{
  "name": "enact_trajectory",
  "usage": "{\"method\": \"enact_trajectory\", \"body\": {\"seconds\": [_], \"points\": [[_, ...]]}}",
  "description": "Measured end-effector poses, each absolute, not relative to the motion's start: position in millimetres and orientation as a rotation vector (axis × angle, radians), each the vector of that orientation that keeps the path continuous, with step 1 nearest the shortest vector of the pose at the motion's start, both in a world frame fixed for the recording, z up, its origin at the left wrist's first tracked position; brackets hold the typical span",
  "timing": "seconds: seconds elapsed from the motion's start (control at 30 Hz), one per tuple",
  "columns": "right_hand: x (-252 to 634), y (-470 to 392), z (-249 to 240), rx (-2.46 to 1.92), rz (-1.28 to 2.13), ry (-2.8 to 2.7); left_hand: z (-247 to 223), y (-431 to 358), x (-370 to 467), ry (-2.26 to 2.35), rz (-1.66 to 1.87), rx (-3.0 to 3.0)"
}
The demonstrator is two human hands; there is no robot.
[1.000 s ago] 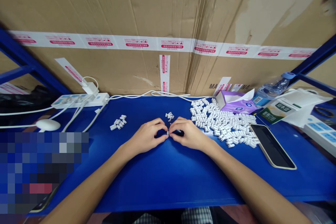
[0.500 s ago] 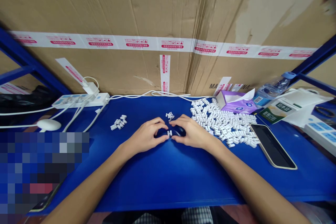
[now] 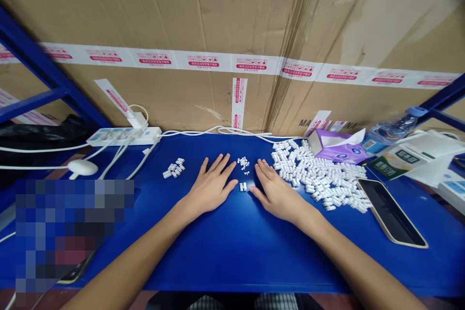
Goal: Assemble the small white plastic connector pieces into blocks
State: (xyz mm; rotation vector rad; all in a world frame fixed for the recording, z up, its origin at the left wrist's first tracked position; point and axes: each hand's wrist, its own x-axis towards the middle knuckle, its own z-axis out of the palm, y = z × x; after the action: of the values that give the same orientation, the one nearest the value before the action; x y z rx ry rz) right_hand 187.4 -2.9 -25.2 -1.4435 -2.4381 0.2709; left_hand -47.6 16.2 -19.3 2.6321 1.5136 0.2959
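Observation:
My left hand lies flat on the blue table, fingers spread and holding nothing. Opposite it, my right hand also rests flat with its fingers stretched out. Between the two thumbs sits a small white plastic connector-like piece, touched by neither hand. Just beyond it is a little heap of tiny white bits, too small to make out. A large pile of similar white pieces spreads to the right of my right hand. Left of my left hand lies a small group of white pieces.
A phone lies at the right beside the pile. Behind are a purple tissue pack, a plastic bottle and a green-and-white package. A power strip with white cables is at the back left; cardboard stands behind.
Both hands have opened from a curled position around the small white piece and flattened onto the table, moving apart. The piece stays between them. The view has shifted slightly left.

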Motion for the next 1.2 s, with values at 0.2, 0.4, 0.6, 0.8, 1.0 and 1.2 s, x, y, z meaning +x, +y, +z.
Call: {"method": "enact_trajectory", "body": {"seconds": [0.2, 0.4, 0.6, 0.8, 1.0, 1.2], "points": [[178.8, -7.4, -31.1, -1.487, 0.248, -2.453, -18.7, 16.5, -47.1, 1.517, 0.266, 2.662], [179.6, -5.2, -23.4, -1.530, 0.272, -2.515, -20.9, 17.0, -47.6, 1.508, 0.291, 2.688], [181.0, -5.4, -19.0, -1.514, 0.257, -2.527, -20.9, 18.1, -46.9, 1.513, 0.254, 2.709], [183.1, -4.2, -17.3, -1.515, 0.230, -2.557, -19.1, 18.9, -47.1, 1.512, 0.312, 2.706], [184.7, -3.6, -16.9, -1.491, 0.252, -2.535, -10.0, 19.8, -36.4, 1.432, 0.598, 2.707], [184.7, -4.2, -16.0, -1.474, 0.273, -2.521, -6.6, 28.0, -21.2, 1.385, 0.676, 2.763]]}}
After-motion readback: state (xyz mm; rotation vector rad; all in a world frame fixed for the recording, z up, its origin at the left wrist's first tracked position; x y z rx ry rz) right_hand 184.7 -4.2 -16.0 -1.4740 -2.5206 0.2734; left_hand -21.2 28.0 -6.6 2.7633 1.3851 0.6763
